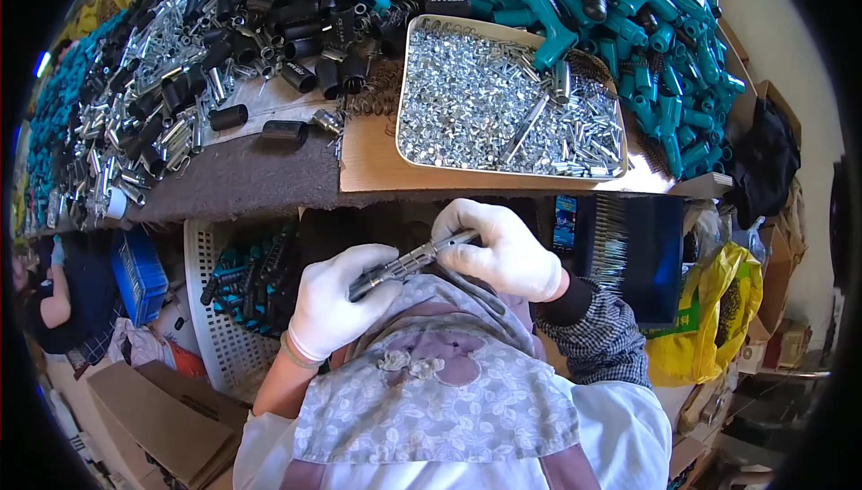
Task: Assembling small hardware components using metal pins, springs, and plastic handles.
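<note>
Both of my hands wear white gloves and meet over my lap, just off the table's near edge. A slim silver metal tube with slots (411, 262) runs slantwise between them, its darker left end tilted toward me. My left hand (343, 300) is closed around the lower left part of the tube. At the upper right end, my right hand (499, 252) pinches the tube between thumb and fingers. Beyond my hands stands a cream tray (401, 122) heaped with small silver metal pieces, with tweezers (527, 128) lying on top.
Teal pistol-shaped handles (548, 27) pile up at the back right. Black sleeves (298, 77) and silver tubes (215, 86) cover the back left. Below the table are a white basket (202, 310) of teal-and-black parts, a dark blue bin (642, 283), and a yellow bag (705, 333). Another person's arm (57, 297) shows far left.
</note>
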`<action>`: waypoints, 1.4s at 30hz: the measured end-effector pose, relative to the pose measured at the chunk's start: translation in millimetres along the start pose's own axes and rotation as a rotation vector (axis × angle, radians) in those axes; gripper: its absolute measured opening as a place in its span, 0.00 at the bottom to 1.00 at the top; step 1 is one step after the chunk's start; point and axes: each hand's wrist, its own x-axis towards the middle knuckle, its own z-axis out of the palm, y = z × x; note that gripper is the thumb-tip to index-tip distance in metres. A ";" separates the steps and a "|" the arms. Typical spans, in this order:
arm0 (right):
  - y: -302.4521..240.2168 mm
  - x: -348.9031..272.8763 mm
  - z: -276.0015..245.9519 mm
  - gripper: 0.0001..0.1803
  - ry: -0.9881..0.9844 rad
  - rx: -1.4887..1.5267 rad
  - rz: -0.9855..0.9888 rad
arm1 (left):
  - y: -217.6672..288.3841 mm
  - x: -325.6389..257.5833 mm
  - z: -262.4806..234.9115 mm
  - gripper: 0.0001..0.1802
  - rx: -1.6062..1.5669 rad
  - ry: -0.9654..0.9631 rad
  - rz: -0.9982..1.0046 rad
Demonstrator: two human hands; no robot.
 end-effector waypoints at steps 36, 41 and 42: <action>22.1 -31.3 -49.0 0.25 0.574 0.231 -0.247 | -19.3 -10.5 20.9 0.12 -0.260 0.049 -0.393; 42.8 -44.0 -155.0 0.09 1.062 -0.296 -0.259 | -21.2 -12.9 25.9 0.13 -0.257 0.003 -0.400; 57.5 -51.7 -183.7 0.08 1.108 -0.466 -0.306 | -21.3 -10.8 28.1 0.12 -0.258 -0.019 -0.392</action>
